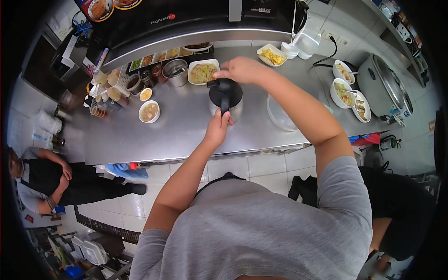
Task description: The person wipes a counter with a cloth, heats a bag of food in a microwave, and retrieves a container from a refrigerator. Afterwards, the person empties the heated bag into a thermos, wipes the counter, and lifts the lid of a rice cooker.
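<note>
My left hand [217, 129] is wrapped round the black handle of a steel thermal jug [226, 93] with a black lid, which stands on the steel counter. Just beyond the lid, my right hand [243, 70] is raised with its thumb pointing left. Its other fingers are blurred and partly turned away, so whether they hold anything does not show. Close by the thumb sits a white square dish of noodles with vegetables [203, 73]. A round clear plastic container [281, 113] lies under my right forearm, partly hidden by it.
On the left stand a bowl of soup [149, 112], a small yellow cup [146, 94], a steel pot [175, 72] and several sauce bottles [108, 88]. Food bowls [343, 92] and a large rice cooker [383, 84] are at right. One person [51, 175] stands left; another [396, 210] bends at right.
</note>
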The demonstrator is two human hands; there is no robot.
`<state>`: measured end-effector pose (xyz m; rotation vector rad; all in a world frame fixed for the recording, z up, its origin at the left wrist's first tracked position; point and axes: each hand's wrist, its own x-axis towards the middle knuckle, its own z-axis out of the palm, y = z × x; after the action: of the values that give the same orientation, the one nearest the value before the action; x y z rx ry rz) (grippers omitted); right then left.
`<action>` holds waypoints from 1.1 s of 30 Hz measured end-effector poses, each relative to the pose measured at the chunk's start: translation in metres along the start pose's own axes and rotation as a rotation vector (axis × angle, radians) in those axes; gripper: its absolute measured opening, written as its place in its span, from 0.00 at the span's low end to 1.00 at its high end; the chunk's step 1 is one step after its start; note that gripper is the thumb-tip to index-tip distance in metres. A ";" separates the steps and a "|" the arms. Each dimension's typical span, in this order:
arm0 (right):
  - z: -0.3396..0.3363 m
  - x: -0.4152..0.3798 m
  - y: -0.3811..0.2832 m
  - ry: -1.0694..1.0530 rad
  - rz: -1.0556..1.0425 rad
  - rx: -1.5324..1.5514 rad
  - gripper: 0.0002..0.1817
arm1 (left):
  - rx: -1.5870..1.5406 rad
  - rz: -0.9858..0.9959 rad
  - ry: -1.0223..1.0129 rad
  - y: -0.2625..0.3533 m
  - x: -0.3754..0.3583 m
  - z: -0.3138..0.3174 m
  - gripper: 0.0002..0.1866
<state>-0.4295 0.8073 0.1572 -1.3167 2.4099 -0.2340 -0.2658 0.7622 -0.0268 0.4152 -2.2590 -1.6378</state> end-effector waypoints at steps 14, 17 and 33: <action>-0.015 -0.025 -0.019 -0.376 0.061 0.402 0.27 | -0.004 0.020 0.061 0.002 0.000 0.002 0.16; 0.016 -0.011 0.004 0.077 -0.339 -0.122 0.28 | -0.042 0.035 0.041 0.002 0.000 0.001 0.16; 0.070 -0.012 -0.003 0.458 -0.291 -0.096 0.29 | -0.091 0.042 -0.171 -0.022 0.005 -0.074 0.11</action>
<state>-0.3931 0.8181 0.0974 -1.8259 2.6043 -0.5596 -0.2382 0.6901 -0.0256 0.2118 -2.2846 -1.8081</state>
